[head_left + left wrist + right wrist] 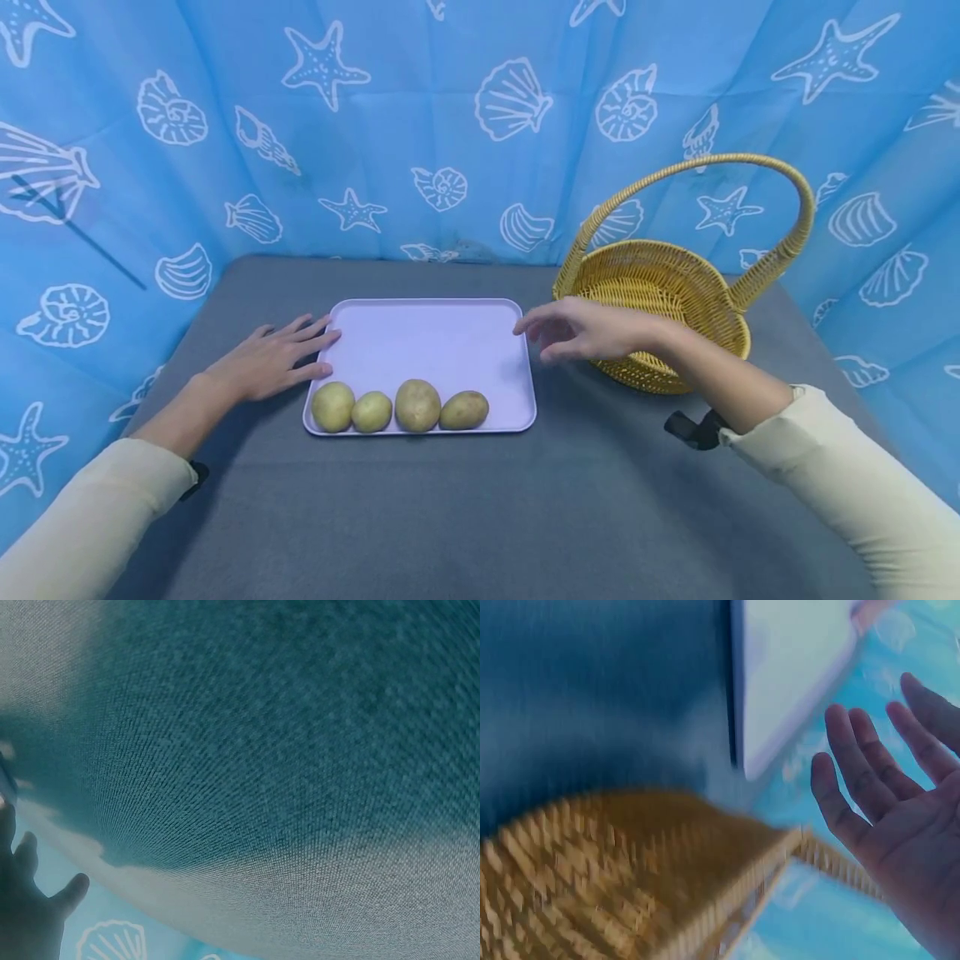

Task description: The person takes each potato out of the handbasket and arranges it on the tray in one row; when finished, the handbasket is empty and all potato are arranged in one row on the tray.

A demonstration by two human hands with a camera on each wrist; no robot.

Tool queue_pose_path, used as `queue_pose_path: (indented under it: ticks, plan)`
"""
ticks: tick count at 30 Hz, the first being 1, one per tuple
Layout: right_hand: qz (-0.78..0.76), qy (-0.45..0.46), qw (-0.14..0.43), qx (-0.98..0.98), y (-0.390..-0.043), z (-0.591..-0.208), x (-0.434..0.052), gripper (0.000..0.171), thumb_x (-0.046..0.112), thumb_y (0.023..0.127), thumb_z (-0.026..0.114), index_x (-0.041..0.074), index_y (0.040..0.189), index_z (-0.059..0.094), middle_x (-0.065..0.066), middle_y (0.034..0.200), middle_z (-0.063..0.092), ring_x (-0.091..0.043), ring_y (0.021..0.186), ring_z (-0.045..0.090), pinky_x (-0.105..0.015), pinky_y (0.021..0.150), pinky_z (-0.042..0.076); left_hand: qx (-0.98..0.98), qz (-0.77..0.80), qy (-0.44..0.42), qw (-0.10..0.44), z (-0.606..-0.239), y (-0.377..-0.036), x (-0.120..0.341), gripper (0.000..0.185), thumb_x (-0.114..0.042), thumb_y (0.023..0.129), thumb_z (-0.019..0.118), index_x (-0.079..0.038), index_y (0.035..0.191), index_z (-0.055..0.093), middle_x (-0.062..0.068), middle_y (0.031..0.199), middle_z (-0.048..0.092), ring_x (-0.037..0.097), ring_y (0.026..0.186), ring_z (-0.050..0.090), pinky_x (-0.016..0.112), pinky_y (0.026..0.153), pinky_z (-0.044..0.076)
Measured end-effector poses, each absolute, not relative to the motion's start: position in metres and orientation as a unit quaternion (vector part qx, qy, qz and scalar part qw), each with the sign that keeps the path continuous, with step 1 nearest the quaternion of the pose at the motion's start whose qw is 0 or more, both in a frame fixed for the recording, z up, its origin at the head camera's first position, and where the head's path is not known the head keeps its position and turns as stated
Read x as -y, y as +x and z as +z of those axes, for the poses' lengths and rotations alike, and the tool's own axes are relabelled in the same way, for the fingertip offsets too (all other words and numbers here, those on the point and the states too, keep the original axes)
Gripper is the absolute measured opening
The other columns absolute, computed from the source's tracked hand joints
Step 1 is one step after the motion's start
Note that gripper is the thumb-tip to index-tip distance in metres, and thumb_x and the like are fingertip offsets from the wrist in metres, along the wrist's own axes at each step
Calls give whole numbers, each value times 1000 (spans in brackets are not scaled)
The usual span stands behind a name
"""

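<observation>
The left hand (266, 362) lies flat on the grey tablecloth (465, 508), fingers straight, fingertips touching the left edge of a pale lilac tray (435, 333). It holds nothing. The right hand (581, 329) hovers in the air with relaxed, spread fingers, also holding nothing, between the tray's right edge and a yellow wicker basket (660, 292) with a tall arched handle. Four potatoes (400, 407) sit in a row along the tray's near edge, close together. The basket stands just right of the tray. A blue curtain (420, 125) printed with white shells and starfish surrounds the table.
</observation>
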State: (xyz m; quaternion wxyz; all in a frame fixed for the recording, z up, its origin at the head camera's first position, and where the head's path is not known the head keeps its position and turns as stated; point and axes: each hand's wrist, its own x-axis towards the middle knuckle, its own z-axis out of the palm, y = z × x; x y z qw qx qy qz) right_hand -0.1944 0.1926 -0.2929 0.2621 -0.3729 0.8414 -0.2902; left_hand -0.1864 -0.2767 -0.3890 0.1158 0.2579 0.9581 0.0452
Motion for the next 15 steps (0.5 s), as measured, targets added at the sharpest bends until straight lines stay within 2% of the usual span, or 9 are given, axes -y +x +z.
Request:
queue_pose_path:
  ticks: [4,9,15]
  plan:
    - [-297,-347,271,-847,-205,-276,-221,36,4,93,66,1,129,61,-10,123,65,-32,116,62,-41,97,52,-958,49,257,117,-389,-186,276,72,-58,101,41,-15,158,29,15,164,20,46,148,13,75,110,12]
    - [-317,-320,288,-845,-220,-266,-252,33,3,94,66,-4,126,61,-16,122,65,-36,116,62,-30,93,54,-957,52,259,118,-389,-187,277,72,-58,102,41,-15,158,28,15,164,20,47,148,13,76,109,12]
    - [-337,-270,280,-857,-235,-269,-272,48,4,93,67,-7,137,51,-25,132,57,-41,119,59,-31,93,54,-957,57,258,118,-390,-187,277,72,-57,102,42,-15,158,28,15,164,19,47,148,12,76,109,11]
